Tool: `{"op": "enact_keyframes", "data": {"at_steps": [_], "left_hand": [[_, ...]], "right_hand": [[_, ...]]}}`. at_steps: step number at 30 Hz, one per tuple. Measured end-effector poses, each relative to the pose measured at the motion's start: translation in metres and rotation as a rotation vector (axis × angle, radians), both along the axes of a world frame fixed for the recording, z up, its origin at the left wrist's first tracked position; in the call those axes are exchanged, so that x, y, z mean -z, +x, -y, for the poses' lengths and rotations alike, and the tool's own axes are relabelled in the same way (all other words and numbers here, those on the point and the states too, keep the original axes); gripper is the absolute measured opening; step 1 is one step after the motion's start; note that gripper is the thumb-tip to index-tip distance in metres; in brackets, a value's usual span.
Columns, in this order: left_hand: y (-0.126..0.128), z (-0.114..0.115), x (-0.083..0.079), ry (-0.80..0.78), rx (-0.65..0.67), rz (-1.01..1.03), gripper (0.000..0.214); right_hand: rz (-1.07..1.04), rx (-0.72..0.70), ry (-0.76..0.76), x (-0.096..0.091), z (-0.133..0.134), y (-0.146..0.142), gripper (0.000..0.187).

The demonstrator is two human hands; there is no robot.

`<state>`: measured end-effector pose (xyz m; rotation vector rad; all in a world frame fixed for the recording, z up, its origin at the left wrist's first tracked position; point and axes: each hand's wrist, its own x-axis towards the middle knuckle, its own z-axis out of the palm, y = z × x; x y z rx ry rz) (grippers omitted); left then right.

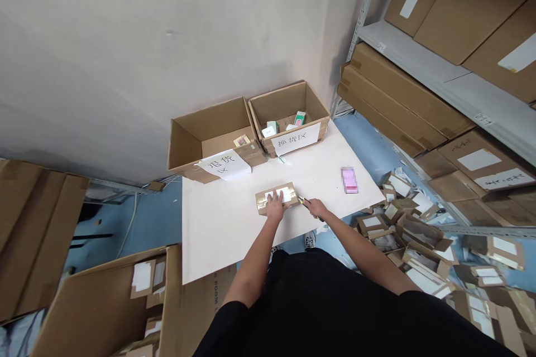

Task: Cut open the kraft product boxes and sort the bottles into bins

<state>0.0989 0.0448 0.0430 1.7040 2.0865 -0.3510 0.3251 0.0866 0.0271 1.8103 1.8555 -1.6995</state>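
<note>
A small cardboard box (pixel 262 201), sealed with shiny tape and bearing a white label, lies on the white table (pixel 218 228). My left hand (pixel 275 206) rests on its top with the fingers spread. In my right hand (pixel 317 208) is a black and yellow utility knife (pixel 305 201). Its front end is at the right end of the box; whether the blade touches the tape is too small to make out.
Two open cartons with handwritten signs, a left carton (pixel 184 148) and a right carton (pixel 324 129), stand along the table's back. A phone (pixel 349 180) lies right. Shelving (pixel 435 67) with boxes rises at right, above discarded boxes (pixel 414 234). A large carton (pixel 100 301) stands front left.
</note>
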Motion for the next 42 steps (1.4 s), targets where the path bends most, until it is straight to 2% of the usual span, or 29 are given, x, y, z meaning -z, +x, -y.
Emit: {"op": "enact_keyframes", "data": {"at_steps": [2,5,8,12,14,17,19,21,23,25,27,29,32,34,37,40,42], "left_hand": [[-0.006,-0.005,-0.005,0.0,0.011,0.012,0.077],[-0.026,-0.013,-0.014,0.019,0.026,0.061,0.061],[-0.048,-0.013,-0.021,0.038,-0.006,0.07,0.058],[-0.056,0.006,-0.023,0.035,-0.033,0.021,0.063],[-0.049,0.018,-0.023,0.032,-0.09,-0.021,0.069],[-0.039,0.033,-0.026,-0.04,-0.199,-0.041,0.075],[-0.034,0.04,-0.029,-0.107,-0.191,0.047,0.07],[-0.033,0.043,-0.033,-0.115,-0.122,0.141,0.061],[-0.034,0.04,-0.037,-0.048,-0.061,0.148,0.054],[-0.037,0.031,-0.04,0.029,-0.01,0.108,0.055],[-0.041,0.018,-0.041,0.048,0.066,0.104,0.066],[-0.045,0.004,-0.038,0.023,0.174,0.129,0.083],[-0.042,-0.007,-0.026,-0.04,0.272,0.152,0.1],[-0.034,-0.006,-0.015,-0.048,0.23,0.145,0.102],[-0.014,0.003,-0.001,-0.037,0.044,0.077,0.105],[0.001,0.013,0.003,-0.083,-0.08,-0.028,0.103],[0.005,0.015,0.001,-0.105,-0.109,-0.069,0.096]], "right_hand": [[-0.011,0.062,-0.013,0.001,0.007,0.009,0.055],[-0.018,0.312,0.023,0.004,0.017,0.004,0.05],[0.013,0.471,0.078,0.009,0.03,-0.025,0.044],[0.113,0.483,0.153,0.016,0.035,-0.074,0.06],[0.148,0.476,0.152,0.017,0.023,-0.093,0.067],[0.19,0.432,0.172,0.009,-0.016,-0.116,0.068],[0.208,0.36,0.219,-0.002,-0.045,-0.13,0.063],[0.188,0.259,0.294,-0.012,-0.068,-0.137,0.055],[0.15,0.207,0.352,-0.02,-0.078,-0.134,0.05],[0.148,0.259,0.345,-0.022,-0.073,-0.118,0.048],[0.193,0.373,0.297,-0.017,-0.052,-0.094,0.05],[0.237,0.443,0.28,-0.006,-0.021,-0.071,0.055],[0.21,0.419,0.236,0.012,0.026,-0.051,0.066],[0.186,0.407,0.2,0.02,0.04,-0.047,0.066],[0.195,0.467,0.144,0.02,0.022,-0.054,0.067],[0.192,0.507,0.158,0.01,-0.021,-0.068,0.068],[0.161,0.456,0.185,0.003,-0.047,-0.079,0.062]]}}
